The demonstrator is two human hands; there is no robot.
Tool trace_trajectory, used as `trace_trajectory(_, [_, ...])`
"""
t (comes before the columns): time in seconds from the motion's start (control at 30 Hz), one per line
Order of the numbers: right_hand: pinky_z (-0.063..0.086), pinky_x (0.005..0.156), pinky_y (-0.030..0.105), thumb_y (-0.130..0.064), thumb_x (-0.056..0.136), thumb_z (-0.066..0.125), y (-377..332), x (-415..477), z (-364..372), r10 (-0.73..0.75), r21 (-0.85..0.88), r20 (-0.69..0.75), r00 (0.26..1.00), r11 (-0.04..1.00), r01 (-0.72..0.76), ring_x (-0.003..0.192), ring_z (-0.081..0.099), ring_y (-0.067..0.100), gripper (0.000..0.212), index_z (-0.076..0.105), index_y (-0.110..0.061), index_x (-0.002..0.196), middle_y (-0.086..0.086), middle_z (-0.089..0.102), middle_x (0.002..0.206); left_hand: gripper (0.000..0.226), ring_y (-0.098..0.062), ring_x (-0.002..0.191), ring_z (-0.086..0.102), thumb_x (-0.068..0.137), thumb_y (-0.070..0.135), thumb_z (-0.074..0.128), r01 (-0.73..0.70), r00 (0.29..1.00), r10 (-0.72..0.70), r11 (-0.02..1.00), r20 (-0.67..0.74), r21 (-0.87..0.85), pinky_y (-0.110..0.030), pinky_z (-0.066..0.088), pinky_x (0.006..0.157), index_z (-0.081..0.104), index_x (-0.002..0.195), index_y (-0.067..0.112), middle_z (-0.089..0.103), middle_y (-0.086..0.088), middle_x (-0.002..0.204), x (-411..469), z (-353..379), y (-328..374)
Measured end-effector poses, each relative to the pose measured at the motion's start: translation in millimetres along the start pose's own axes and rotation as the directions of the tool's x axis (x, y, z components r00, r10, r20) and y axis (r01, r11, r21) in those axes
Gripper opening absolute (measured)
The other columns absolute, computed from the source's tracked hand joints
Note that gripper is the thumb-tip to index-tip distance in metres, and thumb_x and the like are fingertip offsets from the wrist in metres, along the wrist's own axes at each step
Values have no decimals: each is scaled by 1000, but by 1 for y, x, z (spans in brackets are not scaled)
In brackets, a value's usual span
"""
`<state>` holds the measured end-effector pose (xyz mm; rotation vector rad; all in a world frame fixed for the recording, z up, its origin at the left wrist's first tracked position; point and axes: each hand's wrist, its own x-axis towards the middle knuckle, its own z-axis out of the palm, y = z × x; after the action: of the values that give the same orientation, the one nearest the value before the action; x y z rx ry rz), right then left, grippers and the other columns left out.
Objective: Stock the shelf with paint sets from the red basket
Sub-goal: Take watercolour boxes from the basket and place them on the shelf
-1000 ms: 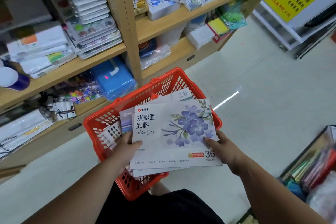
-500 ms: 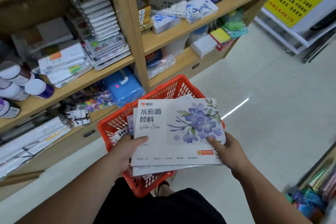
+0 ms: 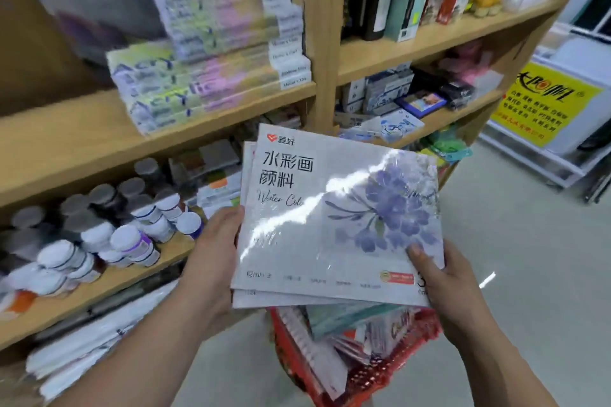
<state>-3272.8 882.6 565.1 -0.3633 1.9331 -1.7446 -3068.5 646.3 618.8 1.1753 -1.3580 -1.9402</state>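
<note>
From the head camera, both forearms reached forward and up, and between them the paint sets were held in front of the wooden shelf, above the red basket and clear of its rim. The left hand gripped the stack's left edge, thumb laid over the front cover, the other fingers hidden behind. The right hand held the lower right corner, thumb pressed flat on the cover and fingers curled beneath. The sets were flat, wide cardboard boxes, at least two slightly fanned, wrapped in glossy film that threw a bright streak of glare across the top one. Its cover was white with a painted spray of blue-purple flowers. It read 爱好 beside a red heart logo, then 水彩画颜料, with "Water Color" in script below; a "3" showed by the right thumb, the rest covered. The basket was red plastic lattice holding more flat packs, too blurred to read. On the shelf sat a stack of pastel boxes lettered "Acrylic", and one board lower lay white-capped jars on their sides. At the far right stood a yellow sign with Chinese writing too blurred to read.
</note>
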Motion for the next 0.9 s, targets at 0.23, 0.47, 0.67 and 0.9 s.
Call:
trace_trajectory(0.23, [58, 89, 50, -72, 54, 88, -65, -63, 146, -103, 115, 119, 988, 989, 89, 100, 77, 29, 88, 69, -27, 127, 4, 78, 117, 41, -33, 81, 68, 99, 36, 64, -139, 990, 138, 988, -17, -72, -39, 52, 64, 62, 122, 1, 70, -19, 102, -29, -164, 79])
trace_trajectory(0.47, [62, 78, 50, -40, 74, 78, -95, -91, 305, -69, 131, 317, 946, 991, 28, 91, 78, 33, 44, 72, -30, 116, 7, 80, 106, 24, -36, 84, 76, 100, 35, 63, -166, 967, 117, 963, -228, -211, -45, 59, 69, 81, 97, 19, 79, -15, 101, -70, -308, 135])
trace_trajectory(0.67, [62, 77, 45, -22, 90, 78, -111, -97, 417, 23, 44, 453, 891, 998, -48, 90, 78, 33, 32, 68, -22, 121, 8, 81, 103, 30, -36, 75, 77, 106, 32, 53, -96, 933, 51, 989, -355, -111, -74, 50, 88, 72, 112, 10, 80, -17, 99, -91, -402, 147])
trace_trajectory(0.9, [53, 42, 29, -13, 89, 80, -125, -92, 471, 119, 27, 469, 875, 989, -148, 61, 76, 25, 35, 62, -13, 119, 15, 80, 93, 34, -27, 112, 73, 104, 32, 59, -2, 964, 5, 1000, -267, 8, -61, 53, 101, 57, 137, 41, 76, 0, 123, -100, -441, 128])
